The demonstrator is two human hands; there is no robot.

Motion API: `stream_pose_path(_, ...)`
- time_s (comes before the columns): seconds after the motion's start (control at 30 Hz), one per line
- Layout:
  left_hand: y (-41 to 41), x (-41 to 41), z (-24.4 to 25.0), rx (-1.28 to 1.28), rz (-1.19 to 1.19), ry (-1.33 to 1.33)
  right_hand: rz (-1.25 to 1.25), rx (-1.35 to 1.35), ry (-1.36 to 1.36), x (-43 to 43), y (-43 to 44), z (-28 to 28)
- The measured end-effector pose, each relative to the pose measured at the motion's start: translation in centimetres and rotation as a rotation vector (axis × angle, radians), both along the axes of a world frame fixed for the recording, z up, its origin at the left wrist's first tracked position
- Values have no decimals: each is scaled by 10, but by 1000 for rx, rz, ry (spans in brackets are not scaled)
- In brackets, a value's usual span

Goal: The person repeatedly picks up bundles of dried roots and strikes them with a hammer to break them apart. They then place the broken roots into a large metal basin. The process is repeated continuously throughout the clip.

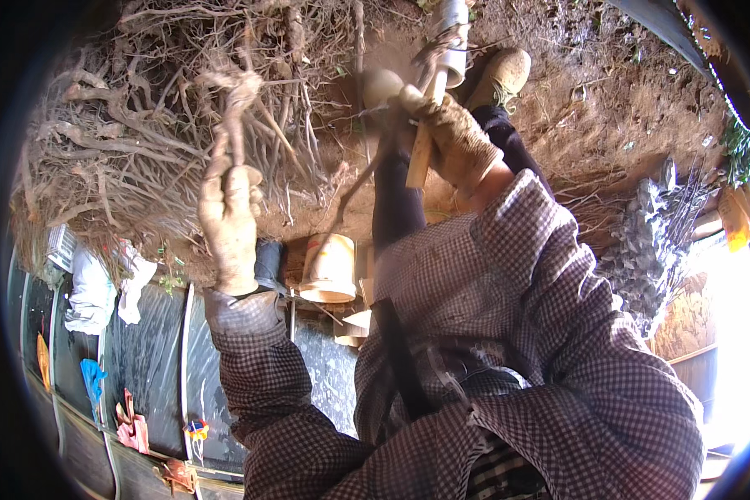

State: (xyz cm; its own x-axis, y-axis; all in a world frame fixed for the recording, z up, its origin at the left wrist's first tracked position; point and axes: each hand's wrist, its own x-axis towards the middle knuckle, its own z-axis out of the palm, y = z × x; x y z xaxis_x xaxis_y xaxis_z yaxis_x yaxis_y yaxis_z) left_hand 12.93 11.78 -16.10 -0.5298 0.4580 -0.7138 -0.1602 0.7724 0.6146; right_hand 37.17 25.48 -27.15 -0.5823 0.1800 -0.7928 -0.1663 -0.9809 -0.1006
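My left hand (pixel 228 219), in a dirty pale work glove, is closed around a woody root (pixel 236 119) with a knobby upper end. The root lies before a large heap of tangled roots and stems (pixel 125 131). My right hand (pixel 459 140), in a soiled glove, grips a wooden handle (pixel 419 156); what the handle belongs to is partly hidden and I cannot tell. Just beyond the right hand is a grey metal cylinder (pixel 455 59), with a dark twisted root piece (pixel 432 56) against it. A thin blurred root (pixel 356 184) slants between my hands.
My shoe (pixel 503 72) rests on the bare earth floor (pixel 587 119). Nearer my body stand a pale bucket (pixel 328 269) and a cardboard box (pixel 353 328). White sacks (pixel 92 294) lie by a dark sheeted wall (pixel 153 350). At right is a silvery-grey pile (pixel 640 244).
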Motion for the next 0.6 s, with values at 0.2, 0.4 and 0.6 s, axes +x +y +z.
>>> stream_pose_path(0.2, 19, 37, -58, 17, -120, -83, 169, -119, -251, -23, -12, 32)
stream_pose_path(0.4, 20, 17, -83, -110, -392, -418, 214, -89, -95, -20, -15, 11)
stream_pose_path(0.6, 54, 47, -84, -134, -25, -745, 139, 100, 26, -15, -23, 3)
